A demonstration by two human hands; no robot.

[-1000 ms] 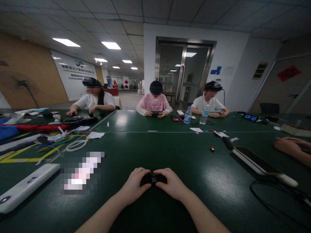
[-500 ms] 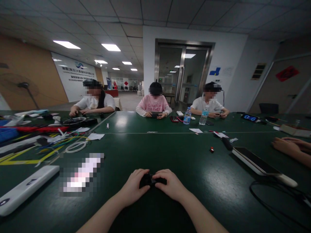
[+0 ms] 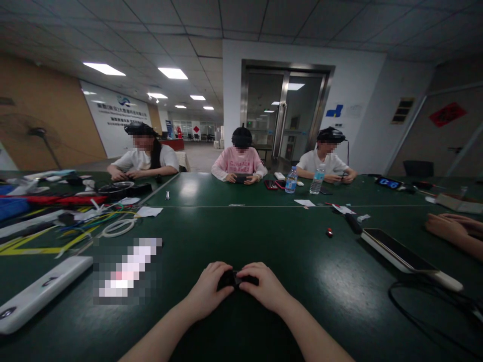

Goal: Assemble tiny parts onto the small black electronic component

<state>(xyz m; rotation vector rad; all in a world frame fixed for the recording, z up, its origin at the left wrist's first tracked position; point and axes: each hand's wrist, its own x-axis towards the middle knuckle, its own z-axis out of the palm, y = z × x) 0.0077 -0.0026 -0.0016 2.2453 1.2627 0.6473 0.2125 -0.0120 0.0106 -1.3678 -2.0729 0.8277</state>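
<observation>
A small black object is held between my two hands at the front middle of the green table. My left hand is closed on its left end, thumb on the near side and fingers on the far side. Around the right end, my right hand grips in the same way. Fingers cover most of the object, so its exact kind cannot be made out.
To the left lie a long white case, a blurred-out bright device and tangled cables. On the right are a phone on a white stand, a black cable and another person's hands. Water bottles stand farther back.
My hands and the black object stay in nearly the same place; my right thumb has shifted very slightly left. Across the table, the person at left has moved their head and hands a little.
</observation>
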